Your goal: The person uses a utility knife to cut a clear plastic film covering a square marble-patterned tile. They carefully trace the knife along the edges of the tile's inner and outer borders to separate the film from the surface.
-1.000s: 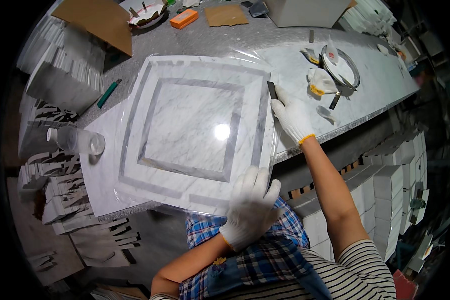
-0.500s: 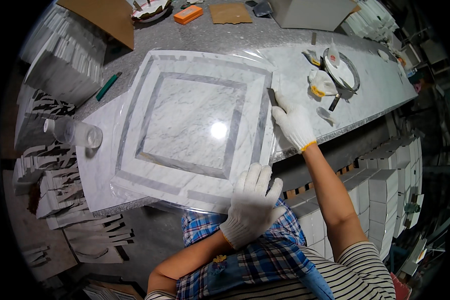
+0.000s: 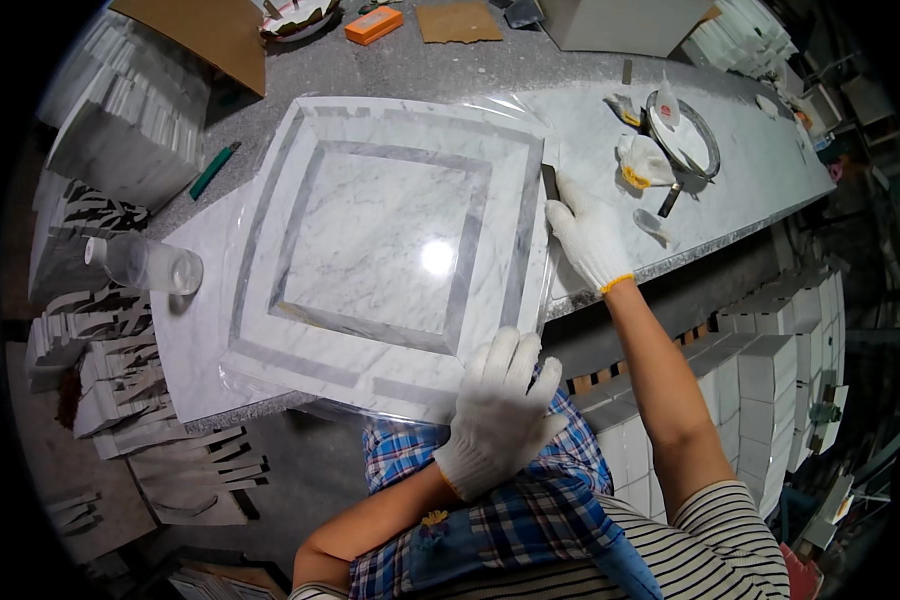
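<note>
A square panel of white marble tiles [image 3: 390, 215] with grey inlaid bands lies in front of me, clear film sticking out around its edges. My left hand [image 3: 500, 412], in a white knit glove, lies palm down with fingers stretched out over the panel's near right corner. At the panel's right edge is my right hand [image 3: 592, 238], also gloved. Its fingers are closed on a small dark flat strip [image 3: 549, 181], held against that edge. The strip's lower part is hidden by the glove, and its exact kind cannot be made out.
On the right lie a loose white glove [image 3: 644, 160], a round dish [image 3: 698, 140] with a white bottle [image 3: 667, 107], and a knife [image 3: 670, 200]. Leftward are a clear bottle [image 3: 150, 265], a green cutter [image 3: 214, 171] and stacked tiles [image 3: 135, 120]. An orange box [image 3: 374, 25] sits far back.
The dark strip in my right hand has shifted slightly along the panel's right edge and stands more upright. My left hand has stayed nearly in place.
</note>
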`<move>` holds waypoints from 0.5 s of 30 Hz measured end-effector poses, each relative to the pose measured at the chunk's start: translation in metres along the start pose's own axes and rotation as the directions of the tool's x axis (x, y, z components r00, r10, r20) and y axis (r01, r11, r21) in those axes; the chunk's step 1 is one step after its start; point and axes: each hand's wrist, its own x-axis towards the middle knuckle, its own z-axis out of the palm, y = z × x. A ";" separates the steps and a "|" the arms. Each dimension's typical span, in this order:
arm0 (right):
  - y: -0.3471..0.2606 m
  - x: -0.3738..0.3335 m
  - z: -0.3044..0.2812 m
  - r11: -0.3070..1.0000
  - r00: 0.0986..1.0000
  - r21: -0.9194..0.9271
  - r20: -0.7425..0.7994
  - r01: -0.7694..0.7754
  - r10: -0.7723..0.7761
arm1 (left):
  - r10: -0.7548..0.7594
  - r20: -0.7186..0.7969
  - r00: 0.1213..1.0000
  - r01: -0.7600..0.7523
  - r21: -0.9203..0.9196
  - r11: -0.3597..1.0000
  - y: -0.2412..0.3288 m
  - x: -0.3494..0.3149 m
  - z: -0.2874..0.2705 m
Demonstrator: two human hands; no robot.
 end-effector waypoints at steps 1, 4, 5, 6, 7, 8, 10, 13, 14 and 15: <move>-0.001 -0.004 0.003 0.999 0.999 -0.027 -0.020 0.030 -0.030 | 0.011 -0.018 1.000 -0.011 0.000 1.000 0.000 0.000 0.000; -0.012 -0.012 0.001 0.999 1.000 -0.052 0.027 0.008 -0.007 | 0.040 -0.074 0.996 -0.041 -0.009 0.999 -0.001 -0.001 0.001; -0.017 -0.014 -0.002 0.998 0.998 -0.053 0.060 -0.017 0.020 | 0.051 -0.091 0.995 -0.053 -0.017 0.998 -0.001 -0.001 0.002; -0.019 -0.016 -0.003 0.998 0.998 -0.065 0.062 -0.006 0.010 | 0.066 -0.108 0.992 -0.069 -0.026 0.997 0.000 -0.001 0.003; -0.020 -0.017 -0.004 0.997 0.998 -0.077 0.064 0.006 -0.001 | 0.068 -0.116 0.991 -0.072 -0.029 0.997 0.000 -0.002 0.005; -0.021 -0.018 -0.005 0.996 0.998 -0.089 0.067 0.017 -0.011 | 0.070 -0.124 0.990 -0.074 -0.033 0.997 0.000 -0.003 0.007; -0.022 -0.023 -0.003 0.996 0.998 -0.081 0.055 0.028 -0.024 | 0.072 -0.130 0.989 -0.077 -0.033 0.997 -0.001 -0.005 0.008; -0.022 -0.027 -0.001 1.000 0.997 -0.029 0.071 0.006 -0.004 | 0.067 -0.122 0.990 -0.071 -0.027 0.997 -0.001 -0.006 0.005; -0.020 -0.027 0.000 1.000 0.997 -0.005 0.082 -0.008 0.009 | 0.061 -0.116 0.991 -0.065 -0.028 0.998 -0.001 -0.007 0.003; -0.015 -0.027 0.002 1.000 0.998 0.011 0.068 0.013 -0.014 | 0.058 -0.109 0.992 -0.062 -0.029 0.998 0.000 -0.006 0.002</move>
